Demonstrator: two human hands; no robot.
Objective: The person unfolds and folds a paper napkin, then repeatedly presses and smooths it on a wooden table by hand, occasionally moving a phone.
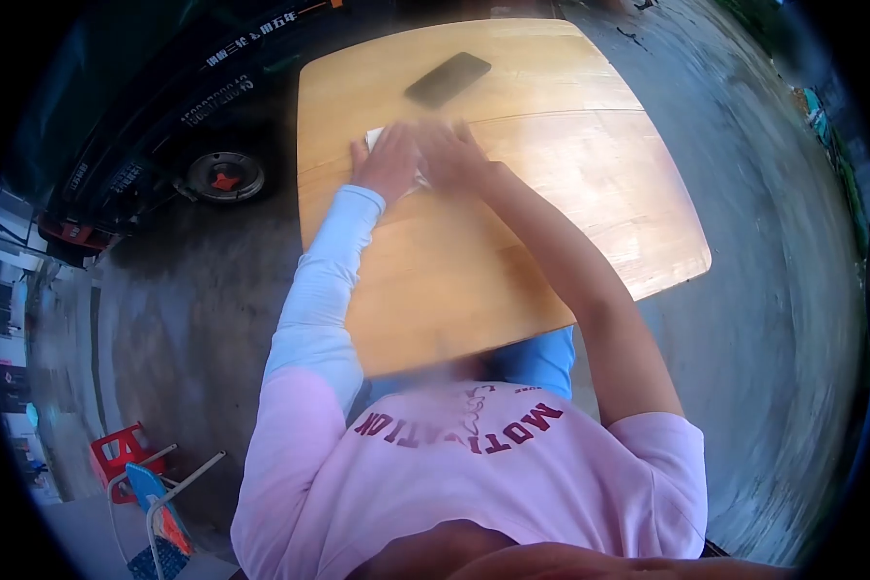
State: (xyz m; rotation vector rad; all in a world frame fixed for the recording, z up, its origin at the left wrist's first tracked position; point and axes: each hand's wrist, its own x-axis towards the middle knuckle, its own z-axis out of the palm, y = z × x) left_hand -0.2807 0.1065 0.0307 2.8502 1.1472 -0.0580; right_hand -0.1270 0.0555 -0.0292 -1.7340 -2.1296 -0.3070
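On the wooden table, my left hand (391, 164) lies flat with its fingers stretched forward over a white piece of paper or cloth (374, 137). White edges show beside the fingers and below the palm; the rest is covered. My right hand (450, 158) is right beside it, touching or overlapping its fingers. It is smeared by motion, but its fingers look stretched out and low over the table and the white piece. Beyond both hands, a dark smartphone (448, 79) lies flat on the tabletop.
The light wooden table (541, 232) has rounded corners and stands in front of my body. A dark vehicle with a wheel (224, 178) is at the left. A red stool (121, 452) and a blue-backed chair (148, 485) stand at lower left on the concrete floor (764, 319).
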